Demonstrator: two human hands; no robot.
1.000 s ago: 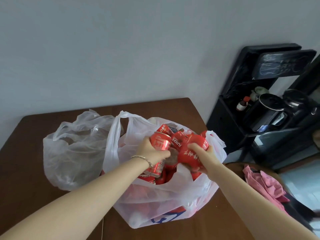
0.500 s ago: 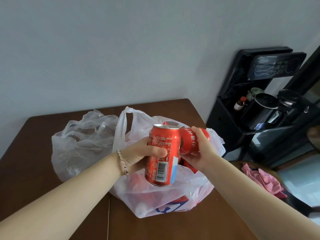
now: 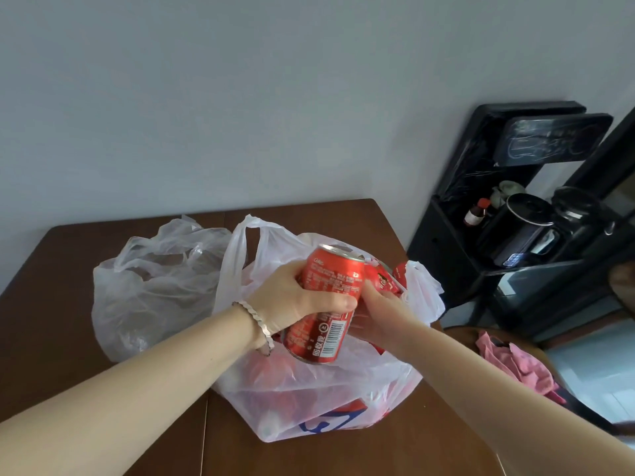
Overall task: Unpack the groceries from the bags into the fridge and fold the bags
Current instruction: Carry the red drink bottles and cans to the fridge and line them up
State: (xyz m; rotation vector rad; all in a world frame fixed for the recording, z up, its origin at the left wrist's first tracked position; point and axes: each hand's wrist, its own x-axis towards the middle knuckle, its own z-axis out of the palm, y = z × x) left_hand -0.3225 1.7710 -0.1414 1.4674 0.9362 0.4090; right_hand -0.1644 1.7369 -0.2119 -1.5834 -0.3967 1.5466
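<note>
Left hand clamped round smooth red metal can, centre frame, above thin white plastic bag. Barcode visible on the can; white print unreadable. Bag holds red items and has blue print on its front. Right hand at bag mouth, grip cannot be told. Crumpled clear bag at left on brown table.

a home, seemingly a dining corner: a dark brown wooden surface stands against a plain pale wall with thin white plastic grocery bags on it. beyond its right edge are a black water-dispenser stand holding black kettles, and a crumpled pink cloth.
</note>
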